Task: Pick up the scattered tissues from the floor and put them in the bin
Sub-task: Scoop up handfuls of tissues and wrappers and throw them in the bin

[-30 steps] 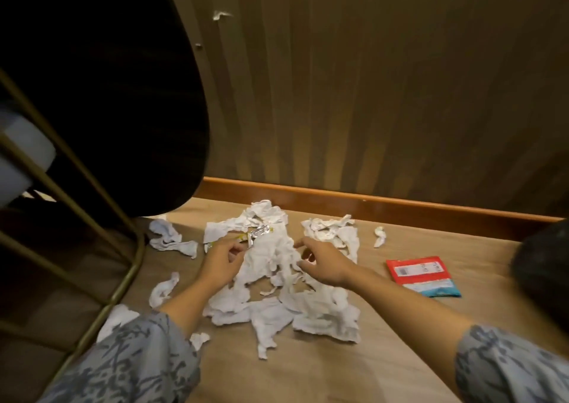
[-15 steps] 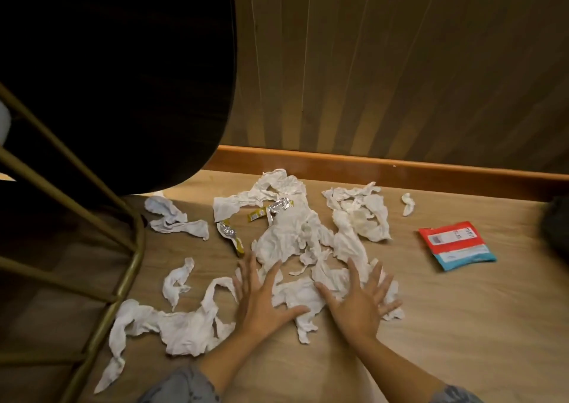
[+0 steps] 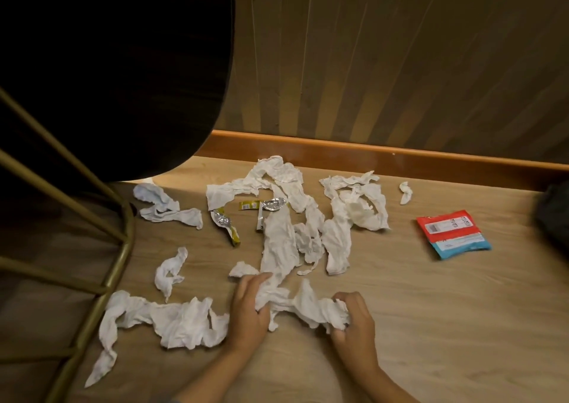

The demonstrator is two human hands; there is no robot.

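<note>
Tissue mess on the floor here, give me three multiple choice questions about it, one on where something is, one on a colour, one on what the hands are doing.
1. Where does the flat packet lie relative to the main tissue pile?
A. Right of it
B. Left of it
C. Under the chair

2. What colours is that packet?
A. Green and black
B. Red, white and blue
C. All yellow

3. What are the left hand and right hand doing?
A. Both lifted clear of the floor
B. One holds the packet
C. Both closing on one bunched tissue

Answers:
1 A: the packet sits apart on bare floor to the right of the pile.
2 B: a red band with a white label on top, a blue edge below.
3 C: fingers of both hands curl into the same crumpled strip, one at each end.
</note>
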